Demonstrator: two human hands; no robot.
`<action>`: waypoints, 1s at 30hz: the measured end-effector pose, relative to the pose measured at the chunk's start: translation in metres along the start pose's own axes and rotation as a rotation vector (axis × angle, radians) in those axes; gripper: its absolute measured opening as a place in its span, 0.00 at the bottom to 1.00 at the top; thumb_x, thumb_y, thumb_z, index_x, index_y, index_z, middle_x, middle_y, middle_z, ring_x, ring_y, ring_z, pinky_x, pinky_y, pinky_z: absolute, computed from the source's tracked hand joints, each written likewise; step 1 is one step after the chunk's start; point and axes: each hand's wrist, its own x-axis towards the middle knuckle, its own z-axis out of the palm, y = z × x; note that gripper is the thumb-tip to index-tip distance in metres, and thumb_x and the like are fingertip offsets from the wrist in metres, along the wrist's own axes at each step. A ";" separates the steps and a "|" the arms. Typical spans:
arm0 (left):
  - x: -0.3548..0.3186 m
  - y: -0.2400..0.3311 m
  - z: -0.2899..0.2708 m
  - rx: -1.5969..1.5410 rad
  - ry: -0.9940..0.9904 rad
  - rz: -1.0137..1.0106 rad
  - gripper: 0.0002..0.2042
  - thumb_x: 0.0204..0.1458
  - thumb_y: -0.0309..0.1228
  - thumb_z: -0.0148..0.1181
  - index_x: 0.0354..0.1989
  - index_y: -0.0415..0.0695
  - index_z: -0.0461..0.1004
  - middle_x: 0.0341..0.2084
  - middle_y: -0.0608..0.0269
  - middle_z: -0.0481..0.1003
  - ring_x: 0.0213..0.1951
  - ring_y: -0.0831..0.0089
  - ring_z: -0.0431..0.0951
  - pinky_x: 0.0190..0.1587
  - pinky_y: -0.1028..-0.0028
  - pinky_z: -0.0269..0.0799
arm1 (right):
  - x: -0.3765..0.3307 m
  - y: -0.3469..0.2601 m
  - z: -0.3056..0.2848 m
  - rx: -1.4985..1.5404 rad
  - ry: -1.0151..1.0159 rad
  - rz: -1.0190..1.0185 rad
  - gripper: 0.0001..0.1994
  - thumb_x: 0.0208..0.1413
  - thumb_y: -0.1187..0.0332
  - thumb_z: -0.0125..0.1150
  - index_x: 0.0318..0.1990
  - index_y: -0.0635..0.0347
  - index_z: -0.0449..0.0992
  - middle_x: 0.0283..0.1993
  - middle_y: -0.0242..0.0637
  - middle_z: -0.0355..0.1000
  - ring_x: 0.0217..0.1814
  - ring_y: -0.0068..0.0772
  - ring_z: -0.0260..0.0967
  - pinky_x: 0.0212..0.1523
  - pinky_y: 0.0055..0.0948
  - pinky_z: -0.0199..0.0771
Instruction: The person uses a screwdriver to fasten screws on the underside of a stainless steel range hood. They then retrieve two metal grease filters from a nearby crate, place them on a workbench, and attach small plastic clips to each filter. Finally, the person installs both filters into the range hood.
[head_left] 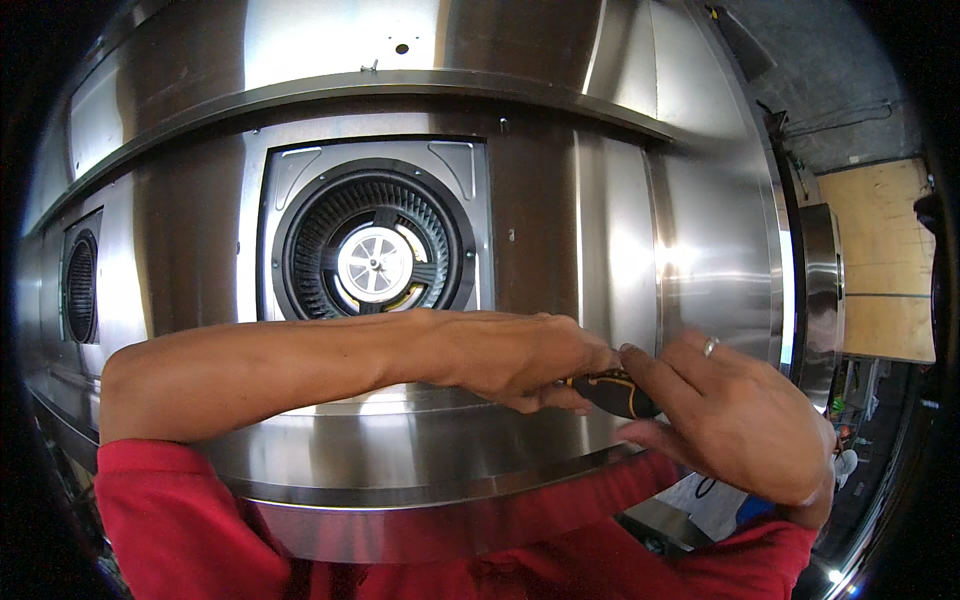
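Observation:
A black tool handle with yellow lines (pixel 622 393) lies between my two hands, low over the right side of the steel unit; its exact kind does not show. My right hand (pixel 735 405), with a ring on one finger, is closed around its right end and slightly blurred. From the left my forearm crosses the unit, and my left hand (pixel 540 362) is closed at the handle's other end. Its fingers hide the tip of the tool. Behind my left forearm, a round black fan (pixel 378 172) with a bright hub sits in a square opening.
The brushed steel unit (pixel 620 225) spans most of the view, with a long raised ledge (pixel 420 80) across its back. A second round fan opening (pixel 82 285) is at the far left. Wooden boards (pixel 880 260) stand at the right. A curved steel edge (pixel 440 530) runs close before me.

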 end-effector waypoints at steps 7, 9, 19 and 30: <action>0.000 -0.002 -0.006 -0.152 -0.150 -0.128 0.14 0.60 0.26 0.66 0.50 0.33 0.72 0.36 0.44 0.81 0.43 0.48 0.84 0.45 0.51 0.76 | -0.004 0.004 0.004 0.074 -0.008 -0.033 0.19 0.66 0.61 0.64 0.54 0.67 0.75 0.40 0.43 0.73 0.43 0.47 0.76 0.46 0.41 0.80; 0.001 -0.003 -0.008 -0.122 -0.186 -0.128 0.13 0.60 0.24 0.66 0.49 0.32 0.72 0.35 0.45 0.81 0.42 0.51 0.84 0.44 0.53 0.75 | -0.001 0.003 0.006 0.089 0.003 -0.033 0.18 0.65 0.60 0.64 0.52 0.66 0.75 0.40 0.43 0.73 0.43 0.47 0.76 0.45 0.42 0.80; 0.001 -0.007 -0.013 -0.100 -0.251 -0.144 0.12 0.58 0.19 0.63 0.49 0.34 0.71 0.34 0.46 0.80 0.43 0.53 0.83 0.44 0.54 0.72 | 0.007 0.001 0.007 -0.008 0.013 0.009 0.19 0.66 0.53 0.65 0.43 0.65 0.78 0.36 0.43 0.74 0.40 0.47 0.77 0.42 0.42 0.80; 0.001 0.005 -0.013 -0.176 -0.136 -0.109 0.13 0.60 0.22 0.65 0.50 0.33 0.71 0.33 0.44 0.80 0.37 0.50 0.84 0.39 0.53 0.73 | -0.007 0.006 -0.002 -0.019 -0.011 -0.084 0.20 0.63 0.61 0.65 0.56 0.66 0.76 0.40 0.41 0.71 0.45 0.42 0.75 0.42 0.38 0.80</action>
